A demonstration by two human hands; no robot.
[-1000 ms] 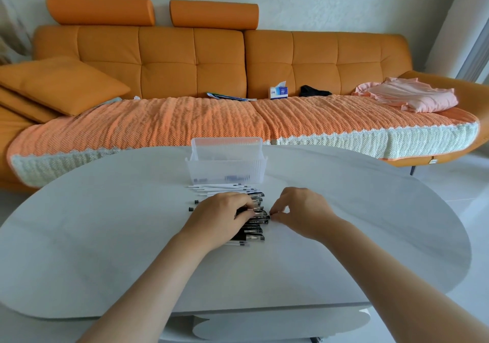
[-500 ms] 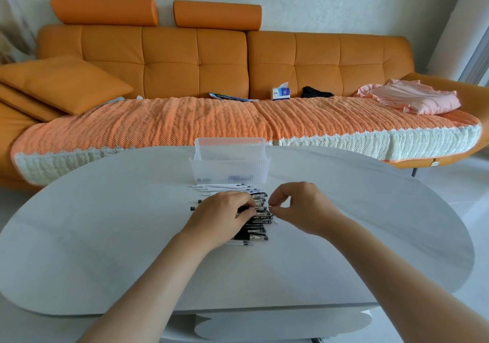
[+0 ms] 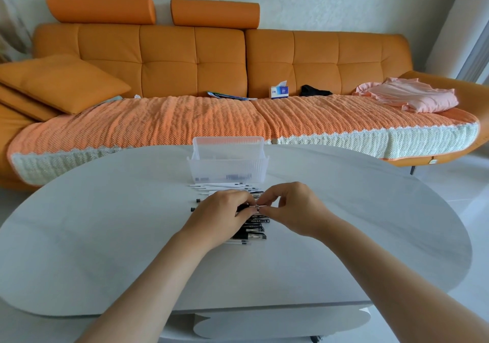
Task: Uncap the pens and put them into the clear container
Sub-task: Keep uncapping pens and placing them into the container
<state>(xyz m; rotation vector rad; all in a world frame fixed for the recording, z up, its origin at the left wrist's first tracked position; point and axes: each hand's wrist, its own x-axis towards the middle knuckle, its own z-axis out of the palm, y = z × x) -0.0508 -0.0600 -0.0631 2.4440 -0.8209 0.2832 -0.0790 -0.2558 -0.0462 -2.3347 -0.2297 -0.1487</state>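
1. The left hand (image 3: 221, 217) curls its fingers round the barrel of a black pen (image 3: 251, 206). The right hand (image 3: 293, 210) pinches the cap end of that pen between thumb and forefinger, its other fingers bent and lifted.
2. The step in hand looks like pulling the cap off. It should go best with a straight pull along the pen, towards three o'clock, while the left hand holds the barrel firmly so the tip does not whip.
3. The pen is held just above the pile of pens (image 3: 252, 229). Lifting it a little first would keep the pile from scattering.
4. The container (image 3: 227, 169) stands at twelve o'clock from the hands, close beyond a row of white pens (image 3: 219, 186). A few dark things show through its wall, too blurred to name. Most of the task seems left to do.
5. The table (image 3: 105, 237) is pale grey, smooth and oval. A loose pen or cap could well roll on it.
6. Beyond it, from ten to two o'clock, runs an orange sofa (image 3: 169, 59) with a knitted cover (image 3: 158, 123).
7. A cushion (image 3: 60, 80) lies at ten o'clock, a tissue box (image 3: 278, 91) near twelve and folded pink clothes (image 3: 412, 98) at two.
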